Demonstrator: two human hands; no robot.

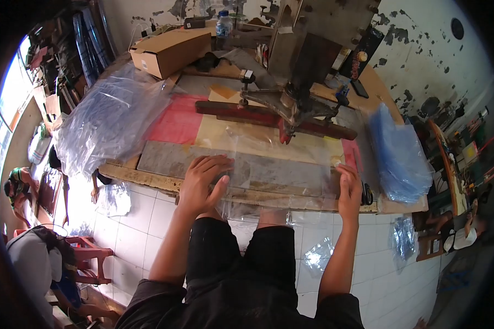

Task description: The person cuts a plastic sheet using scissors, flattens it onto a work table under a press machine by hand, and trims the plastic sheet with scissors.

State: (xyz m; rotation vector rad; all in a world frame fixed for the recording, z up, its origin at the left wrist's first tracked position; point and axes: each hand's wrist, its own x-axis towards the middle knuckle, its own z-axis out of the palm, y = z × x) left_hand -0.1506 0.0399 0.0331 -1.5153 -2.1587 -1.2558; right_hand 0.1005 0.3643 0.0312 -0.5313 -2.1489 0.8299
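Observation:
A clear plastic sheet [280, 174] lies over the front of the worktable, its near edge hanging toward my lap. My left hand [206, 180] rests at the sheet's left side, fingers stretched out and thumb apart. At the right side, my right hand [350, 189] has its fingers bent around the sheet's edge. Just beyond both hands stands a metal press [293, 104] with a long dark-red bar [324, 129] over the sheet's far part. Under it, yellow cloth [219, 130] and red cloth [173, 120] cover the table bed.
A heap of clear plastic [112, 118] lies left, a bluish plastic stack [400, 156] right. Black-handled scissors [366, 193] sit by my right hand. Behind are a cardboard box [173, 50], a water bottle [223, 27] and a phone [359, 89]. Other people sit at both sides.

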